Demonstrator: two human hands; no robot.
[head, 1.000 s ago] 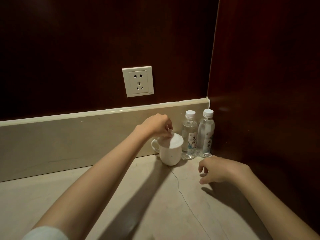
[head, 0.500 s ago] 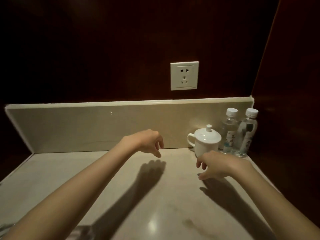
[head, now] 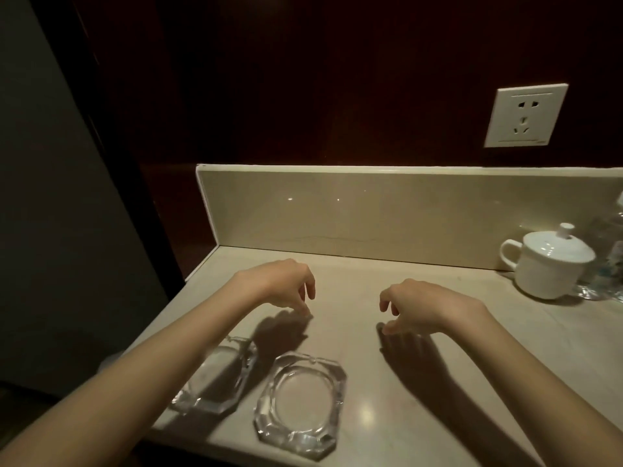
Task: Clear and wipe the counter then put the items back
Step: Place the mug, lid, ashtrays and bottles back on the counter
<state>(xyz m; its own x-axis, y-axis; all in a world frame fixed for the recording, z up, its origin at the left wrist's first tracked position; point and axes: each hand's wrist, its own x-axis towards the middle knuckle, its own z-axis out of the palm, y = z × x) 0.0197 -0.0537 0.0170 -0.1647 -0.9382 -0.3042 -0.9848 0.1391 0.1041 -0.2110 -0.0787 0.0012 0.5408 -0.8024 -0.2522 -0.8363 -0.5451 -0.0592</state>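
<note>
Two clear glass ashtrays lie near the front edge of the beige stone counter (head: 421, 392). The right ashtray (head: 301, 403) is fully in view; the left ashtray (head: 215, 382) is partly hidden under my left forearm. My left hand (head: 283, 286) hovers above the counter just behind the ashtrays, empty, fingers loosely curled downward. My right hand (head: 418, 306) hovers to its right, also empty with fingers apart. A white lidded mug (head: 547, 264) stands at the back right, with plastic water bottles (head: 606, 264) beside it, cut off by the frame edge.
A beige backsplash (head: 371, 214) runs along the back of the counter. A white wall socket (head: 526, 115) sits on the dark wood wall above. The counter ends at its left edge (head: 199, 267), with a dark drop beyond.
My left hand let go of the mug's lid and pulled back. My view swung left, so the mug and bottles slid to the right edge and the two ashtrays came into sight.
</note>
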